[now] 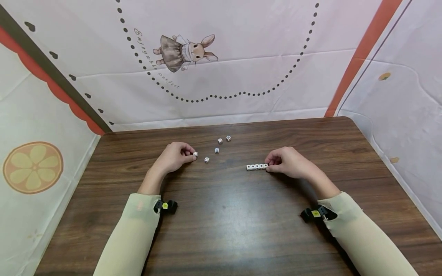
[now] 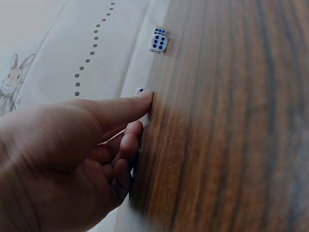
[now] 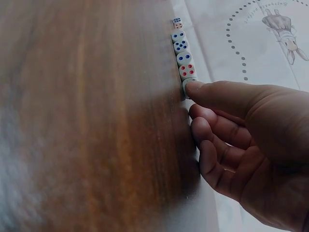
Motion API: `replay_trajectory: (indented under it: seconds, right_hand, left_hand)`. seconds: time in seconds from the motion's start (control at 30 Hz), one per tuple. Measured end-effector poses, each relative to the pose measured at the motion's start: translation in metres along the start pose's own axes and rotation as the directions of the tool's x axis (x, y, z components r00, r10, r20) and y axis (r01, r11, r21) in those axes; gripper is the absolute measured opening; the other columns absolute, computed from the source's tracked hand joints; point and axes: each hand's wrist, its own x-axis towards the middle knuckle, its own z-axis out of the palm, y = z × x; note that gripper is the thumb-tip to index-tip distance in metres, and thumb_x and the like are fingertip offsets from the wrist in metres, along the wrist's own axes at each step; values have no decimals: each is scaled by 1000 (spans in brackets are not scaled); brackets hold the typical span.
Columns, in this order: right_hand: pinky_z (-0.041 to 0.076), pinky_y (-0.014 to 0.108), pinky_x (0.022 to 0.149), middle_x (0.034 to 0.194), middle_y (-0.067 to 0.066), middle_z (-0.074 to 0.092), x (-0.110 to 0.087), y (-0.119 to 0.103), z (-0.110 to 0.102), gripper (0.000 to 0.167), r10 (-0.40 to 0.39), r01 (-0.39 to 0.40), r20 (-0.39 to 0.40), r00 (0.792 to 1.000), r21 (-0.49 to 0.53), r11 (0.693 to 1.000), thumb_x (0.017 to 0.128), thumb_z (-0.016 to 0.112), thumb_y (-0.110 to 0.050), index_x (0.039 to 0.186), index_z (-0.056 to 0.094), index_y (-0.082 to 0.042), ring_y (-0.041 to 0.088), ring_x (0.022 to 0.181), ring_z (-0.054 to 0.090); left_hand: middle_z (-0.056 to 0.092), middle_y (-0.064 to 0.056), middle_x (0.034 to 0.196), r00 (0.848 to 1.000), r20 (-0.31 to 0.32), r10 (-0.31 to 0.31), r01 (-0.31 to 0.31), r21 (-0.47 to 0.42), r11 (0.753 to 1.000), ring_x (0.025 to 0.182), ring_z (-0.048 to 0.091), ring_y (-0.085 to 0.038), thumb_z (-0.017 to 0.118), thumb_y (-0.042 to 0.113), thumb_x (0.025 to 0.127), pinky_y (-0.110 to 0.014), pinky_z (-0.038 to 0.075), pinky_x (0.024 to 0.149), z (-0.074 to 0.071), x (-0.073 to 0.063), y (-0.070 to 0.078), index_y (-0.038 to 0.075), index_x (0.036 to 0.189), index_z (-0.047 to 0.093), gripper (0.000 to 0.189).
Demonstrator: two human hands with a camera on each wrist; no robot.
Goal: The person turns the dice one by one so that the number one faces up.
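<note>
On the left of the table, my left hand (image 1: 175, 156) pinches a white die (image 1: 195, 154) between thumb and fingers. In the left wrist view the thumb covers most of this die (image 2: 140, 91). My right hand (image 1: 289, 162) grips the end die (image 1: 265, 166) of a straight row of dice (image 1: 254, 167), which lie face to face on the wood. Blue and red pips show along the row's side (image 3: 182, 53) in the right wrist view, where the thumb partly hides the nearest die. Close to the left hand lies one loose die (image 1: 206, 160).
Between the hands, further back, lie more loose dice: one die (image 1: 216, 150) alone and a pair of dice (image 1: 224, 140) near the table's far edge. The brown wooden table (image 1: 228, 222) meets a printed cloth (image 1: 248, 73) behind it. Both wrists wear black camera straps.
</note>
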Motion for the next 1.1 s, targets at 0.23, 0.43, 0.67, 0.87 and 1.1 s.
replay_trajectory:
  seconds: [0.23, 0.43, 0.67, 0.87, 1.1]
  right_hand:
    - [51, 33, 71, 78, -11, 69, 0, 2, 0, 7, -3, 3, -10, 1000, -6, 1000, 91, 85, -13, 94, 79, -15, 12, 74, 63]
    - [51, 33, 71, 79, -12, 70, 0, 2, 0, 7, 2, -2, -14, 1000, -12, 1000, 91, 85, -14, 94, 80, -15, 11, 75, 64]
    - [50, 31, 70, 79, -10, 70, 0, 3, 1, 6, 4, -4, -18, 1000, 1, 1000, 91, 85, -14, 95, 80, -14, 11, 74, 63]
    - [50, 30, 70, 80, -9, 70, 1, 4, 0, 6, 2, -2, -14, 1000, 19, 1000, 92, 85, -14, 95, 80, -13, 11, 75, 63]
    - [51, 31, 71, 80, -10, 70, 1, 4, 0, 6, 19, -19, -1, 1000, 16, 1000, 92, 85, -14, 95, 80, -14, 12, 76, 64]
  left_hand:
    - [67, -5, 93, 1000, -1, 7, -7, -10, 1000, 85, 59, -20, 82, 17, 95, -34, 47, 76, 0, 1, 2, 8, 105, 78, 14]
    - [66, -5, 94, 1000, 6, 8, -7, -15, 1000, 86, 59, -21, 82, 18, 96, -36, 47, 77, 0, 1, 2, 8, 107, 77, 16]
    - [66, -6, 95, 1000, 15, 8, -8, -17, 1000, 86, 58, -22, 81, 18, 96, -38, 48, 78, -1, 0, 1, 8, 110, 75, 18]
    - [67, -6, 98, 999, 29, 36, -36, -4, 999, 88, 59, -22, 81, 16, 96, -38, 48, 79, -4, 1, 2, 8, 113, 74, 19]
    - [70, -3, 98, 994, 26, 104, -105, 53, 993, 89, 62, -20, 82, 16, 95, -38, 49, 82, -5, 5, 4, 9, 111, 77, 19]
